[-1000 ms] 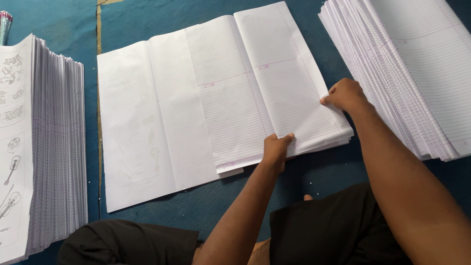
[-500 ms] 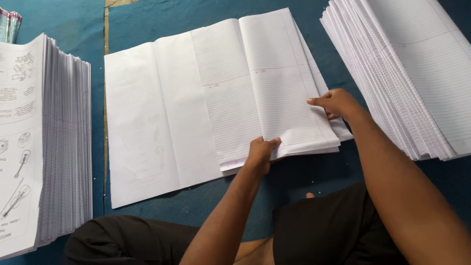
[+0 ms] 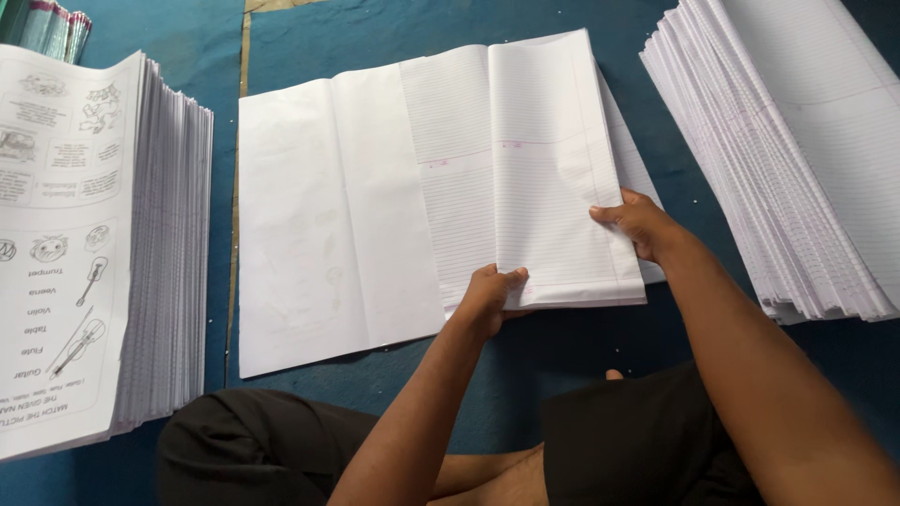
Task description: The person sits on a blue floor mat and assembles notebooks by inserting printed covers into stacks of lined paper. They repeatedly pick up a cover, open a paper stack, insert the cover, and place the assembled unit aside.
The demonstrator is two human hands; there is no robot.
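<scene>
A bundle of white ruled sheets [image 3: 548,169] lies on the blue floor in front of me, partly over a large blank white sheet [image 3: 319,215]. My left hand [image 3: 489,298] grips the bundle's near edge at its lower left corner. My right hand [image 3: 639,223] holds the bundle's right edge, thumb on top. The top ruled sheets stand raised and shifted left over those under them.
A tall stack of ruled sheets [image 3: 806,150] lies at the right. At the left stands a thick stack topped by a printed sheet with instrument drawings [image 3: 66,244]. Coloured booklets [image 3: 42,26] sit at the top left corner. My crossed legs [image 3: 281,450] are at the bottom.
Both hands have slid the ruled bundle leftward over the blank sheet. My right hand moved from the bundle's far right corner to its right edge.
</scene>
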